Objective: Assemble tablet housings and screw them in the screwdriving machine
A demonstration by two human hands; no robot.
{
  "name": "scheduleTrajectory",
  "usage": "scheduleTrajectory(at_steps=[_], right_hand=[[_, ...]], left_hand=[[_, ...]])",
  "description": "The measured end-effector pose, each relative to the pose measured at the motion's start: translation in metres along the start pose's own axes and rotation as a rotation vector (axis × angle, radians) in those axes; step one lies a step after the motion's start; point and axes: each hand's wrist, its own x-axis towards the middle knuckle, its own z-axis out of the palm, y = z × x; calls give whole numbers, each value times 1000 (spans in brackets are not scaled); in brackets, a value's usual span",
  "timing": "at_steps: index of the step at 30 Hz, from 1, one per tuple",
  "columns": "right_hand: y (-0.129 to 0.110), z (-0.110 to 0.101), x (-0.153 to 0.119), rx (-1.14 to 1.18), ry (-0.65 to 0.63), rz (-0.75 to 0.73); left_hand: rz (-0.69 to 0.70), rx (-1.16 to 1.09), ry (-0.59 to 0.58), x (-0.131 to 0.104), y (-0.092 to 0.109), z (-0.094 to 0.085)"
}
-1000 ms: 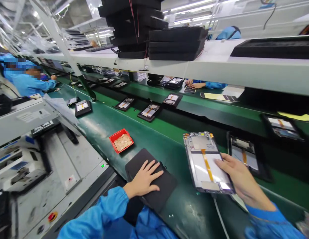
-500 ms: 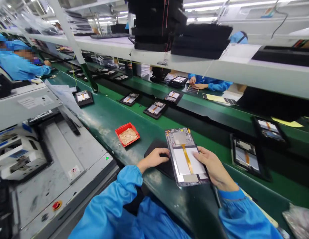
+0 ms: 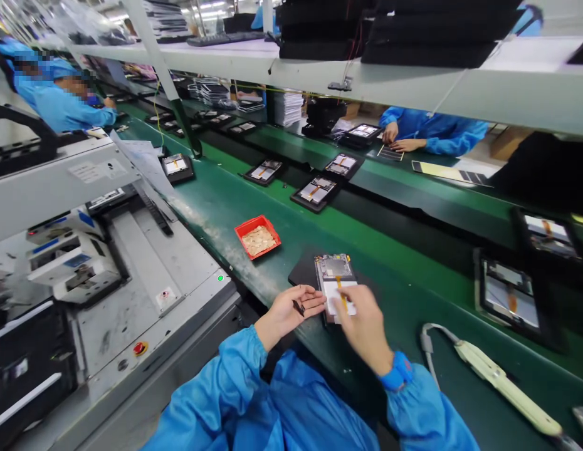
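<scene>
Both hands now over tablet point(image 3: 336, 279), lowered onto black pad point(image 3: 303, 274)

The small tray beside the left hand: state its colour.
The small tray is red, holding pale tan pieces; the head view shows it clearly.

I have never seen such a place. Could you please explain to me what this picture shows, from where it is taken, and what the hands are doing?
The camera sits on a worker's head, looking down at that person's own two hands in blue sleeves. In front runs a green conveyor belt. An opened tablet, its inside facing up, lies on a dark pad. The right hand rests on the tablet; the left hand, palm up, holds a small dark part. Nearby are a red tray, more tablets in black trays and a white corded tool. Other workers sit further along.
</scene>
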Motion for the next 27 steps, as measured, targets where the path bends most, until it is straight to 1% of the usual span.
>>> scheduleTrajectory(at_steps=[2, 3, 5, 7, 8, 9, 10, 11, 12, 13, 14, 15, 16, 18, 22, 27], right_hand=[[-22, 12, -7, 126, -183, -65], [-28, 18, -9, 174, -230, -64], [-29, 28, -9, 248, -227, -4], [-20, 33, -7, 370, -214, 133], [-15, 34, -5, 463, -217, 226], [-10, 33, -4, 566, -220, 324], [-6, 32, -3, 668, -222, 415], [-4, 31, -2, 758, -223, 488], [-2, 31, -3, 829, -222, 537], [-2, 30, -3, 877, -221, 563], [-2, 30, -4, 905, -222, 572], [-3, 30, -5, 920, -222, 571], [-3, 31, -6, 931, -219, 567], [-3, 32, -7, 946, -214, 557], [-1, 34, -8, 943, -226, 526], [0, 36, -8, 837, -251, 444]], left_hand=[[49, 67, 20, 3, -5, 7], [73, 116, 15, 4, -6, 10], [117, 221, -33, 4, -6, 14], [148, 349, -72, 0, -3, 14], [186, 452, -44, -3, -2, 13], [258, 592, 21, -7, 0, 12], [357, 763, 107, -12, 1, 11], [473, 950, 186, -18, 1, 10], [590, 1137, 236, -23, 1, 9], [690, 1306, 247, -28, 0, 9], [757, 1446, 222, -32, -2, 10], [793, 1553, 183, -34, -3, 11], [809, 1630, 149, -36, -5, 13], [814, 1716, 125, -35, -7, 15], [781, 1774, 102, -33, -5, 14], [783, 1877, 74, -36, -2, 13]])
